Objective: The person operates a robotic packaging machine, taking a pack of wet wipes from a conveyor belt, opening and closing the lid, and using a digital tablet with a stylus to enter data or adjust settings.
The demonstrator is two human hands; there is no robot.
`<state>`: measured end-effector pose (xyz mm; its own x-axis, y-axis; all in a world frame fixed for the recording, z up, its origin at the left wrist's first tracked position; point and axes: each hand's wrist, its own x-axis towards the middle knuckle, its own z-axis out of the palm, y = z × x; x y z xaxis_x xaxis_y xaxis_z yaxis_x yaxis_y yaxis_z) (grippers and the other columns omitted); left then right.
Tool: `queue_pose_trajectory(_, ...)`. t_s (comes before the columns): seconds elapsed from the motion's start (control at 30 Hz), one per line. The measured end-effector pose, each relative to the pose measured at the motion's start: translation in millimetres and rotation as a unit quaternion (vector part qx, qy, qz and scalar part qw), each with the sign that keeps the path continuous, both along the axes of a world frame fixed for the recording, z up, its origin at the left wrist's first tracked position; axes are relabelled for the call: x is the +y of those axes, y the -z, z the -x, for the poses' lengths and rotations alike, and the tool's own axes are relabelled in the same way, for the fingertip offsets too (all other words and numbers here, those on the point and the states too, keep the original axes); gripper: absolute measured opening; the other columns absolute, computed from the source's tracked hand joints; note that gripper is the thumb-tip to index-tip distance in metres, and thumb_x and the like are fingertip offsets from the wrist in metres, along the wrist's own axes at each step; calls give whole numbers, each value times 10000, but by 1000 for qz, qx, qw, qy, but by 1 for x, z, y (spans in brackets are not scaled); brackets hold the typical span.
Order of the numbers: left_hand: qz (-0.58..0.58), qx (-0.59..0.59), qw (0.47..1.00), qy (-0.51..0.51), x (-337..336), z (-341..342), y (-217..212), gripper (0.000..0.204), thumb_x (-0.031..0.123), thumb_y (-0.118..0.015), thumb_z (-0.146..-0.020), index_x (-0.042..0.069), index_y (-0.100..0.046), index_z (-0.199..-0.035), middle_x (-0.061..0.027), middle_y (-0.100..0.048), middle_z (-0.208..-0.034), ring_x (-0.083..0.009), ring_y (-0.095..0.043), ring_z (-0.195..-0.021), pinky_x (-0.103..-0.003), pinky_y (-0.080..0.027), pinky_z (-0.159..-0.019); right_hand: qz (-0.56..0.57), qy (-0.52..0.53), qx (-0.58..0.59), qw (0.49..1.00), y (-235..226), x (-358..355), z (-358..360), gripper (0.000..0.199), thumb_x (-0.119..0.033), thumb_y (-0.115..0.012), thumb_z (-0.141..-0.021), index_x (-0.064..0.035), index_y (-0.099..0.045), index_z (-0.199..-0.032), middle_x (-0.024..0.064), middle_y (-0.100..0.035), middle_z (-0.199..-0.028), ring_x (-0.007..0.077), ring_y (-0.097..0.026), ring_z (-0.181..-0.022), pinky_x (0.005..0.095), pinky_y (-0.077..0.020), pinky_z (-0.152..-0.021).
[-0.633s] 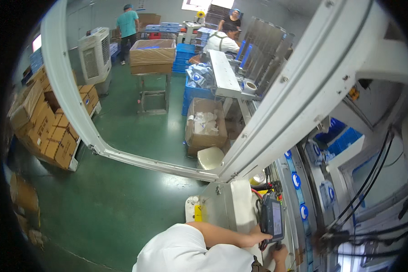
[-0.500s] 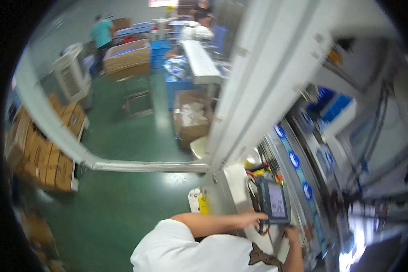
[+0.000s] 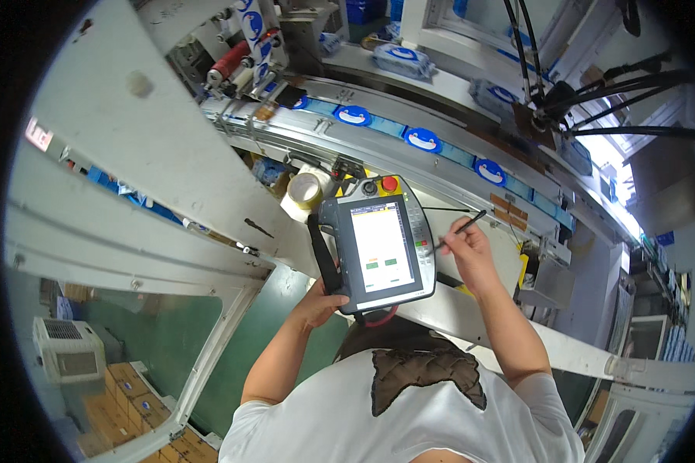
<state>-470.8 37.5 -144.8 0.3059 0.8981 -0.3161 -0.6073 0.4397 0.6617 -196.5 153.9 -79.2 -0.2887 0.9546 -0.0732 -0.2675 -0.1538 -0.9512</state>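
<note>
A dark teach pendant (image 3: 382, 243) with a lit screen, side keys and a red emergency stop button (image 3: 389, 184) is in front of me. My left hand (image 3: 317, 305) is closed on its lower left corner, thumb over the front edge; the other fingers are hidden beneath. A black strap (image 3: 323, 255) runs down that side. Pinched in my right hand (image 3: 469, 253) is a black stylus (image 3: 468, 224), just beside the pendant's right edge. Its lower tip points toward the side keys; I cannot tell whether it touches them.
Behind the pendant runs a conveyor (image 3: 386, 127) with a film strip bearing blue printed labels (image 3: 422, 140). A tape roll (image 3: 304, 190) stands left of the pendant. A white frame post (image 3: 154, 131) rises at left, and black cables (image 3: 594, 100) hang at upper right. Cartons (image 3: 135, 397) sit beyond the lower left panel.
My view has swung right, bringing the pendant from the right side to the middle. My right hand has risen from below the pendant to its right side, where the stylus now shows.
</note>
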Motion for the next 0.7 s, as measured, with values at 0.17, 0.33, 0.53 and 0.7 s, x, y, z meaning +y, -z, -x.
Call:
queue_pose_trajectory(0.17,-17,45,998,42,17,6,19,1002,19,-739,-623,80,-159,-1437,-59,-434,-1334,-205,-427,-1232,-363,-327,-1044,-173,-5,-190,966,17,2,46,67,-34,-604,-826,-70,-557,-858,-4,-613,-741,97,-602,-777,303,-462,-770)
queue_pose_trajectory(0.33,15,49,996,68,19,15,20,1021,13,-733,-624,83,-133,-1447,-44,-395,-1361,-181,-403,-1241,-343,-309,-1042,-251,-10,-295,922,23,1,61,56,-80,-636,-760,-109,-604,-796,1,-639,-734,139,-595,-749,416,-212,-1029)
queue_pose_trajectory(0.53,8,38,998,56,21,17,21,970,37,-747,-616,84,-208,-1421,-44,-417,-1345,-200,-414,-1232,-360,-313,-1039,-297,-18,-367,881,21,2,69,54,-98,-656,-729,-126,-618,-755,-21,-631,-711,142,-589,-734,452,-190,-1045)
queue_pose_trajectory(0.7,-2,30,997,68,23,19,22,1012,-27,-692,-638,83,-104,-1454,-39,-352,-1394,-169,-382,-1255,-328,-292,-1049,-291,-32,-376,879,24,5,69,57,-111,-658,-738,-141,-615,-758,-30,-634,-720,139,-596,-755,489,-130,-1070)
